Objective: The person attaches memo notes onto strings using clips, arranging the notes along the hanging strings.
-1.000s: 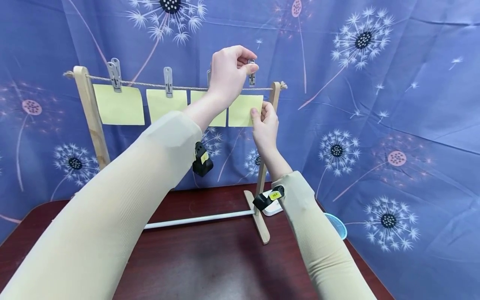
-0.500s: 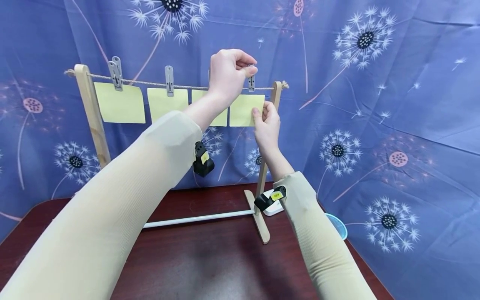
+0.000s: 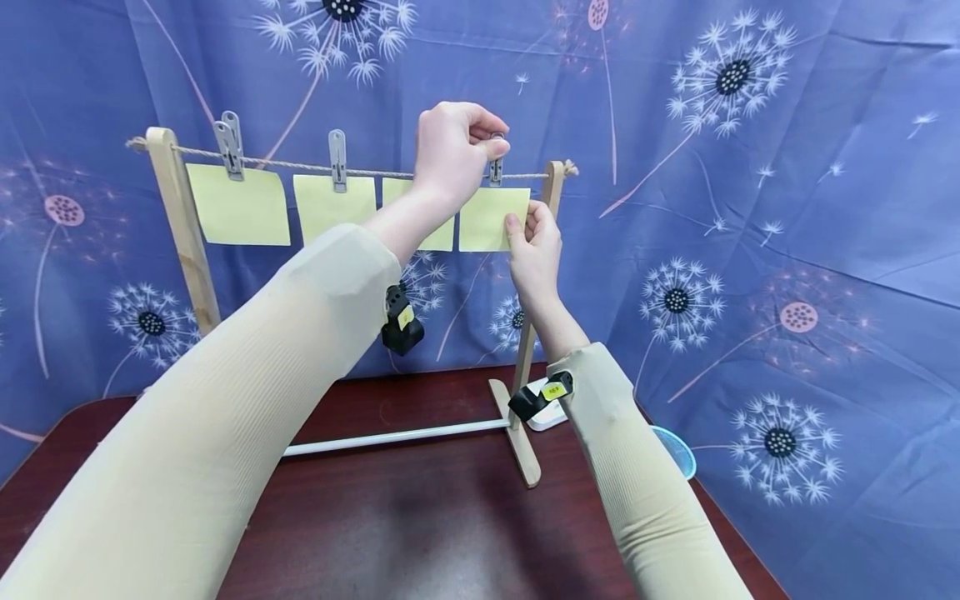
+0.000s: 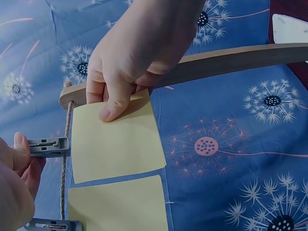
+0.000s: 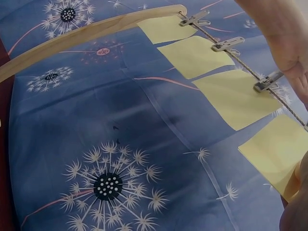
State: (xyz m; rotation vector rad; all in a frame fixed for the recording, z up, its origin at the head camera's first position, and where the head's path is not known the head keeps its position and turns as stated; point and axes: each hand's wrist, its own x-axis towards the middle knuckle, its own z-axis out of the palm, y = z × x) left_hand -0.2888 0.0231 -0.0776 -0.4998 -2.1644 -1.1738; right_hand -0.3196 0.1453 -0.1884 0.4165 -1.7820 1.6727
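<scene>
My left hand (image 3: pixel 452 154) pinches the top of a grey clothespin (image 3: pixel 496 172) over the rope (image 3: pixel 517 176). In the left wrist view the clothespin's lower end is at the rope, beside the top edge of the rightmost yellow paper square (image 4: pixel 115 144). My right hand (image 3: pixel 537 258) pinches that paper by its right edge, thumb in front, fingers behind. To the left hang other yellow paper squares (image 3: pixel 238 208), each with a grey clothespin (image 3: pixel 337 162) at its top. The third one's clothespin (image 5: pixel 267 82) shows in the right wrist view; my left arm hides it in the head view.
The rope runs between two wooden posts (image 3: pixel 183 225) of a stand, joined low down by a white bar (image 3: pixel 397 437). It stands on a dark red table (image 3: pixel 390 517). A white object (image 3: pixel 547 415) and a blue basket (image 3: pixel 675 452) are at the right. A blue patterned curtain (image 3: pixel 750 208) hangs behind.
My left hand has come down and slightly left, bringing the clothespin from above the rope down to it. My right hand stays at the paper's edge, hardly shifted.
</scene>
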